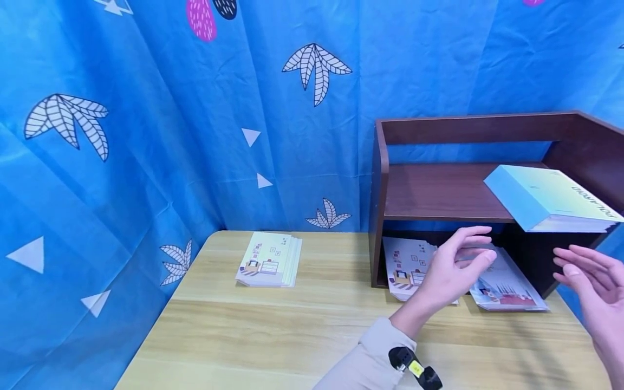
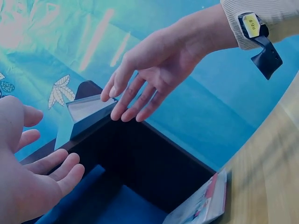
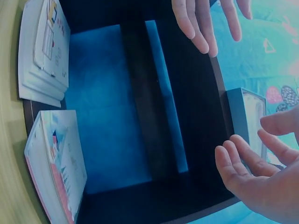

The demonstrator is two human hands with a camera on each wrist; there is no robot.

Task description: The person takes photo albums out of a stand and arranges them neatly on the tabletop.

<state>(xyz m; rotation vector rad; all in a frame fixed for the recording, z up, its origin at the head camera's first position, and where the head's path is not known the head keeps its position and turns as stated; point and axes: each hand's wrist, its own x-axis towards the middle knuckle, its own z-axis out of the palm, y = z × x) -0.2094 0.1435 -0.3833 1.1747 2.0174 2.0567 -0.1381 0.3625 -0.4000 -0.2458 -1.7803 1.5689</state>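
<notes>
A thick blue-green and yellow book marked POLAROID [image 1: 560,195] lies flat on the upper board of a dark brown desktop shelf [image 1: 439,189], its near end jutting past the front edge. My left hand [image 1: 455,271] hovers before the lower compartment, left of the book, fingers loosely bent and holding nothing. Just below and right of the book, my right hand [image 1: 597,287] is held with fingers spread and relaxed, also holding nothing. In the left wrist view, the fingertips of the right hand [image 2: 159,70] overlap the corner of the book [image 2: 91,109].
Inside the lower compartment lie a pale illustrated stack of booklets [image 1: 402,265] and, to its right, another pile with a red and blue picture [image 1: 509,290]. Another small stack [image 1: 265,260] sits on the wooden table [image 1: 273,336] at left. A blue patterned curtain [image 1: 312,146] hangs behind.
</notes>
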